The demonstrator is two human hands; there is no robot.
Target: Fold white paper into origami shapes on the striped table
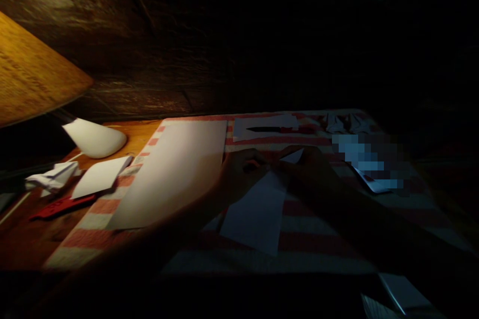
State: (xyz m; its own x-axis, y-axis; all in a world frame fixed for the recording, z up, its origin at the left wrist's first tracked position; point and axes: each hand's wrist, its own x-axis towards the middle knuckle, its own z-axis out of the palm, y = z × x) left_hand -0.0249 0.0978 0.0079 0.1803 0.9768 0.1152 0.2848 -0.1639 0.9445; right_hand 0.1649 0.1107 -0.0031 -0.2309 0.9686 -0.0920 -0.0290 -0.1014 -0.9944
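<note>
A white strip of paper point(258, 214) hangs between my hands, its wide lower end slanting down toward the cloth. My left hand point(245, 167) pinches its upper part from the left, thumb and fingers forming a ring. From the right, my right hand point(305, 167) has its fingers closed on the top, and a pale corner pokes up beside them. Shadow hides the exact fold under the fingertips. A large white sheet point(179, 169) lies flat to the left of my hands. Behind them, a dark-bladed knife point(264, 129) rests on a smaller sheet point(239, 132).
A red-and-white striped cloth point(101, 207) covers the table. At left are a lamp shade point(37, 75), its white base point(97, 139), crumpled paper point(56, 177), curved paper point(101, 177) and a red tool point(63, 207). Folded white shapes point(344, 123) and a lit, blurred device point(368, 164) are right.
</note>
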